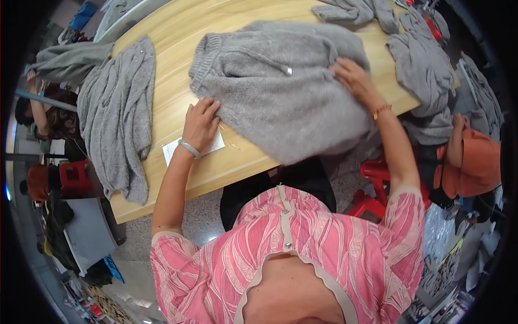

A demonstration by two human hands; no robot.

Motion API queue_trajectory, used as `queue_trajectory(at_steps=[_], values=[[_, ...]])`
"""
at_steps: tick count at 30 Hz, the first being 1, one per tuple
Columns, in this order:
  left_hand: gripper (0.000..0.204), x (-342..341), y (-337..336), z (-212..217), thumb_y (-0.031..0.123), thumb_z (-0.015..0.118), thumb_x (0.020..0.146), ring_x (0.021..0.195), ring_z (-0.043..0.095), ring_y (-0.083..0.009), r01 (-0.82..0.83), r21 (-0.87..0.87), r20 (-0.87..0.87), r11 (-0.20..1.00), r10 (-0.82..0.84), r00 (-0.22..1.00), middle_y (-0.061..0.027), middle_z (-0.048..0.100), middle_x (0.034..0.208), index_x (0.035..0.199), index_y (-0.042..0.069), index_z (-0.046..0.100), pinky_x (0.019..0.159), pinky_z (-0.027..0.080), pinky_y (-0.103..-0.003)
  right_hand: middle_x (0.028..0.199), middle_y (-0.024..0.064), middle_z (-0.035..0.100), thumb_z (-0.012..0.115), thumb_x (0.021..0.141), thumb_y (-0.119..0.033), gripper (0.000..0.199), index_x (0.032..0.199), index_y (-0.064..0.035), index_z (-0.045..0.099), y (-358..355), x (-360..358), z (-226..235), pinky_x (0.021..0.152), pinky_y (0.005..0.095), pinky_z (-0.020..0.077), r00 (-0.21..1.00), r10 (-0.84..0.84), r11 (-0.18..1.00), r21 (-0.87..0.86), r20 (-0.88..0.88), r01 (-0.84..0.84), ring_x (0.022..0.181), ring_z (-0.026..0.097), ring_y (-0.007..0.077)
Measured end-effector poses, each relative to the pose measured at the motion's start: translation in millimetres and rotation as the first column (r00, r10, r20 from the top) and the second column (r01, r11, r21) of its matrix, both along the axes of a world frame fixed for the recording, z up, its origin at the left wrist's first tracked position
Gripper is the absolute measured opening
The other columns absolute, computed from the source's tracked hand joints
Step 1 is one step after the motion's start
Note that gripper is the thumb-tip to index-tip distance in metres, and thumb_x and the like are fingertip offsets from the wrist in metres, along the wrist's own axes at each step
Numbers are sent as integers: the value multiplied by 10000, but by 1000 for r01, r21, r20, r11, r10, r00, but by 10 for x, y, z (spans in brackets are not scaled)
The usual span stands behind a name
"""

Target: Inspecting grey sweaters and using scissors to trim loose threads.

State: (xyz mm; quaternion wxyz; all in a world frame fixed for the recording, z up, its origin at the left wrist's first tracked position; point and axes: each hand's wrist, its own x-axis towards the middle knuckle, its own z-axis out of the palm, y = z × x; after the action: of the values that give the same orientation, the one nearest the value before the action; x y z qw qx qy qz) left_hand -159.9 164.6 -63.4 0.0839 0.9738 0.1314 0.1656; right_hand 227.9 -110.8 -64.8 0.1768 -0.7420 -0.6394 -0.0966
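Note:
A fluffy grey knit garment (286,102) lies across the wooden table in front of me, its ribbed band at the left and a small white tag (290,71) near its middle. At the lower corner of the ribbed band, my left hand (200,123) rests with fingers stretched over the garment's edge, holding nothing that shows. Partly under that hand is a white sheet of paper (217,142), with a few thin, pale slivers (233,141) beside it. My right hand (353,81) lies open on the garment's right part, slightly blurred, fingers apart. The garment's near edge hangs past the table edge.
Another grey knit garment with buttons (121,113) drapes over the table's (172,38) left end. More grey knits (423,70) lie at the right and far right. Red plastic stools (375,178) stand close at my right. A person in orange (475,162) sits there; another person (56,110) is at the left.

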Motion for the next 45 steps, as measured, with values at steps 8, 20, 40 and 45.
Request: queue_trajectory(at_steps=[8, 20, 40, 45], values=[[377, -241, -288, 46, -26, 564, 751, 960, 516, -322, 4, 6, -42, 1000, -4, 999, -137, 560, 1000, 1116, 63, 591, 845, 402, -417, 1193, 116, 573, 661, 783, -224, 332, 1092, -107, 628, 239, -718, 377, 957, 402, 379, 986, -64, 984, 155, -156, 88, 1118, 502, 312], [323, 140, 379, -107, -1, 579, 746, 1156, 491, -311, 152, 173, 31, 973, -159, 987, -118, 485, 1319, 1053, 84, 625, 904, 431, -383, 1229, 93, 523, 667, 692, -64, 457, 1139, -110, 585, -634, -1794, 7, 986, 412, 378, 995, 11, 999, -38, -95, -14, 1156, 473, 279], [272, -369, -142, 1261, 252, 625, 844, 763, 493, -91, -95, -926, 19, 366, 295, 955, 2, 574, 862, 927, -2, 574, 692, 385, -203, 642, -25, 529, 583, 868, -145, 199, 862, 33, 673, -730, -933, 1515, 539, 225, 354, 641, -185, 969, -30, -744, 245, 617, 443, 47], [737, 136, 468, 313, 255, 817, 668, 760, 544, -198, -450, -583, -154, 676, 452, 879, -119, 555, 940, 1258, 41, 431, 686, 464, -318, 882, 69, 677, 659, 808, -139, 305, 1087, -19, 635, 542, -294, 1148, 701, 245, 462, 813, -249, 949, 34, -526, 313, 771, 603, 136]])
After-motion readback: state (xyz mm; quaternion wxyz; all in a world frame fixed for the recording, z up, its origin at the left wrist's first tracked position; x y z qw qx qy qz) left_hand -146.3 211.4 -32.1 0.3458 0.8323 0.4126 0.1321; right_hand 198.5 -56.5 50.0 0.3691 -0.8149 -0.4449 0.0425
